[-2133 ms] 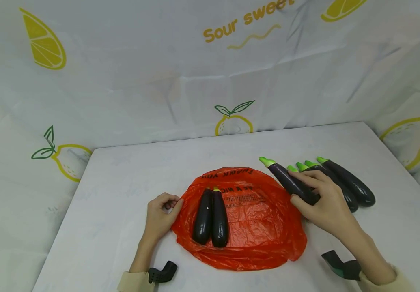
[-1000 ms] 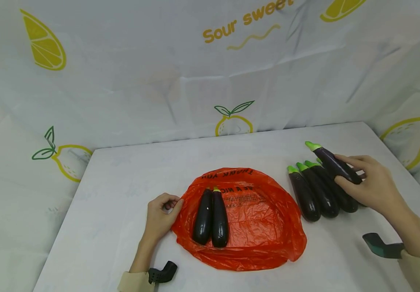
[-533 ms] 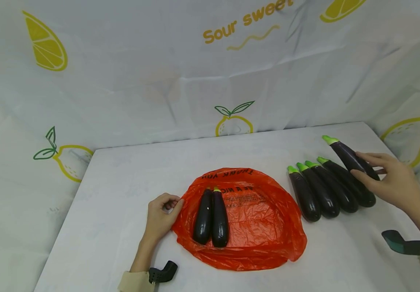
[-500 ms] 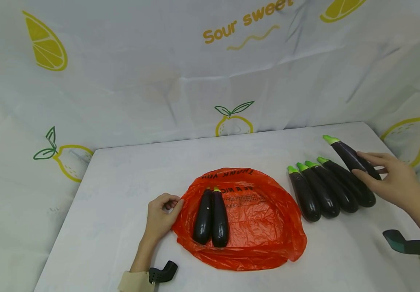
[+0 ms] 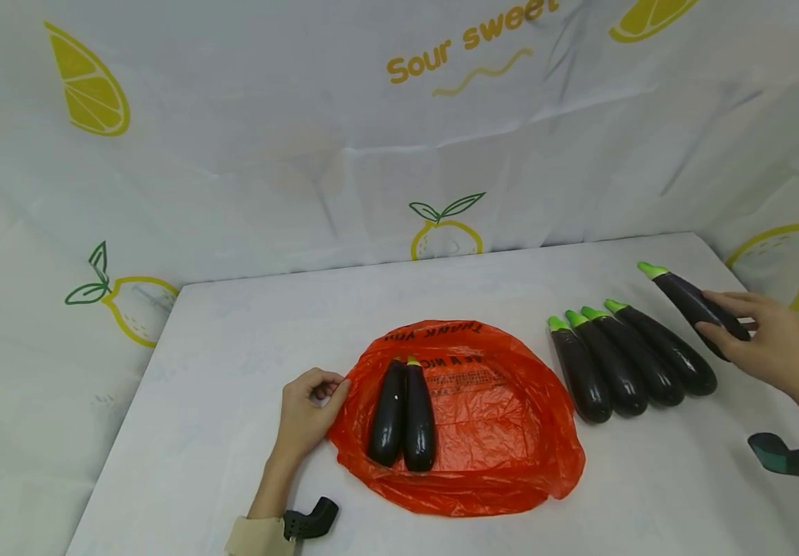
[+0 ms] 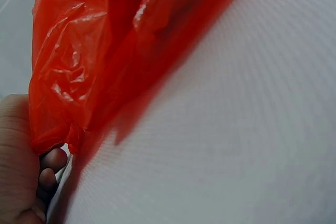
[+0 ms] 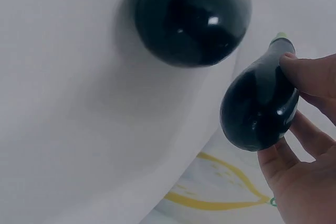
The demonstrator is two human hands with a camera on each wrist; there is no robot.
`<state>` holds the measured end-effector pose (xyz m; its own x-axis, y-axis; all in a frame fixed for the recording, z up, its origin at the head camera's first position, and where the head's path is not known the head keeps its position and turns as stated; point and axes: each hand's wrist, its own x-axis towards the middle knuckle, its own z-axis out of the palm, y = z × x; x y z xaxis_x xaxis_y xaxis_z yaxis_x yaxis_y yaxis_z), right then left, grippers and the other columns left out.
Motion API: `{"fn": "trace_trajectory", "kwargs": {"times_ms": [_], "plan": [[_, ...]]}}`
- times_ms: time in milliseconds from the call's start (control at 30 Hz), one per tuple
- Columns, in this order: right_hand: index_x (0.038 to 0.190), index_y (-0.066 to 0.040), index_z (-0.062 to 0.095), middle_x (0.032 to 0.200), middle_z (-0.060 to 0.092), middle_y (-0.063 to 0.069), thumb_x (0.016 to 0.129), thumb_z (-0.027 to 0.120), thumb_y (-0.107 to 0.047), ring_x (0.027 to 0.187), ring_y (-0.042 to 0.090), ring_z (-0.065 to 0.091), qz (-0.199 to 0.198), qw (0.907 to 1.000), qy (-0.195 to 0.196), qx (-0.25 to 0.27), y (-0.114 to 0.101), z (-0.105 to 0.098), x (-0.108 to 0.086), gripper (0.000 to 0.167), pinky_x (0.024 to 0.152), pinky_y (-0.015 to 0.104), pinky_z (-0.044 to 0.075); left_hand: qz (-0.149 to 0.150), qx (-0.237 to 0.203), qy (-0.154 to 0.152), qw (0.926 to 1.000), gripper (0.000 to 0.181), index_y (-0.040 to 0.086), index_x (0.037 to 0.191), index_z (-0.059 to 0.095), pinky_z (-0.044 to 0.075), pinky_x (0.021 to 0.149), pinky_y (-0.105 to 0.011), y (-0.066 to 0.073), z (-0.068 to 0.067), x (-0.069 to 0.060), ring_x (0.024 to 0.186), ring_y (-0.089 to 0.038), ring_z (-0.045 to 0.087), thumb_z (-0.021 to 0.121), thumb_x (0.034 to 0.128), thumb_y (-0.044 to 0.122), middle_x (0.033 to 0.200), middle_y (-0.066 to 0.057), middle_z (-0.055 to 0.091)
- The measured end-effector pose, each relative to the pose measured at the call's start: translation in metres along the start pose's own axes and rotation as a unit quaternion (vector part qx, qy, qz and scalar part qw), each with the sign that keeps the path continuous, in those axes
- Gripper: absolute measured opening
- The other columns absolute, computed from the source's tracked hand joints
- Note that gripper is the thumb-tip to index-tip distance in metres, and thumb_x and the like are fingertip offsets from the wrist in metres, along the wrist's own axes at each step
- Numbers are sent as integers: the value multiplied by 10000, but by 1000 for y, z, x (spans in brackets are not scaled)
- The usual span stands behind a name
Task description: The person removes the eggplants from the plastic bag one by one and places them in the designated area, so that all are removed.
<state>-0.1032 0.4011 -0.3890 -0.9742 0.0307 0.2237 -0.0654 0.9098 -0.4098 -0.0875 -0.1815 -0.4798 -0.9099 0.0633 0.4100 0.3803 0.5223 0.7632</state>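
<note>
1 eggplant [image 5: 686, 302] is near the bench's [image 5: 246, 332] right edge, gripped between the right hand's [image 5: 767, 337] thumb and fingers. Beside it lie 4 eggplants [image 5: 637, 359]; the left hand [image 5: 310, 409] pinches a red bag [image 5: 492, 432] with 2 eggplants [image 5: 421, 417] inside.

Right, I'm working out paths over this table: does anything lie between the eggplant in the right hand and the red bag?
Yes: the row of four eggplants lies across the straight line from the held eggplant in the right hand to the red bag. Passing above them would probably avoid it.
</note>
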Motion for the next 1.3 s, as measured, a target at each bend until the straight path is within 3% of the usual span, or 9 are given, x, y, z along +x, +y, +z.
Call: {"fn": "trace_trajectory", "kwargs": {"times_ms": [67,133,167,567,767,833,933,1067,1300], "plan": [[1286,185,563,1244,520,444,929,700,-61,989,599,532,13,10000,-60,-74,5,2,-1,455,777,581,542,23,4,3,10000,51,69,888,758,481,621,-191,0,0,0,686,-38,527,785,871,108,747,25,664],[1273,188,567,1238,519,452,929,704,-77,980,619,538,-11,9998,-125,-147,10,3,-1,455,774,597,557,23,-18,7,10000,46,69,887,757,481,621,-189,0,0,0,687,-37,526,784,870,102,747,26,664],[1273,187,564,1237,514,455,930,702,-83,981,628,538,-1,9997,-180,-193,11,4,-2,459,779,699,499,27,-27,10,10000,38,74,888,757,482,620,-189,0,0,0,686,-38,527,784,865,89,747,28,664],[1234,186,585,1252,526,472,905,730,-81,999,628,561,-44,9978,-590,-293,25,12,-6,448,721,592,557,-2,-53,-27,10000,71,47,881,755,480,622,-201,0,0,0,690,-50,524,762,890,117,750,21,663],[1229,194,587,1245,532,472,900,731,-70,1031,597,543,-60,9980,-598,-211,29,19,-8,446,754,628,528,-4,-53,-32,10000,67,52,881,755,482,626,-201,0,0,0,691,-51,525,765,889,118,752,24,664],[1226,193,590,1243,531,477,901,731,-76,1024,599,548,-71,9981,-578,-186,29,19,-8,445,710,580,549,-12,-55,-34,10000,71,50,881,754,481,627,-200,0,0,0,691,-52,526,764,890,119,753,24,664],[1223,192,594,1237,534,480,903,729,-84,1011,600,556,-50,9983,-570,-134,27,19,-9,444,621,369,579,-41,-56,-34,10000,71,56,885,755,485,630,-201,0,0,0,694,-52,528,768,889,126,757,25,666],[1214,186,604,1226,542,467,906,716,-76,1002,600,553,-49,9987,-510,-39,25,19,-10,420,555,87,400,-67,-47,-25,10000,80,65,884,755,487,631,-202,1,0,0,696,-50,530,774,889,142,757,31,666],[1176,190,622,1158,538,433,894,683,-3,998,566,513,-152,9993,-317,156,23,21,-12,347,607,-33,255,-82,-40,-17,10000,73,78,872,752,486,630,-205,3,0,0,694,-52,533,780,886,143,753,39,662]]}}
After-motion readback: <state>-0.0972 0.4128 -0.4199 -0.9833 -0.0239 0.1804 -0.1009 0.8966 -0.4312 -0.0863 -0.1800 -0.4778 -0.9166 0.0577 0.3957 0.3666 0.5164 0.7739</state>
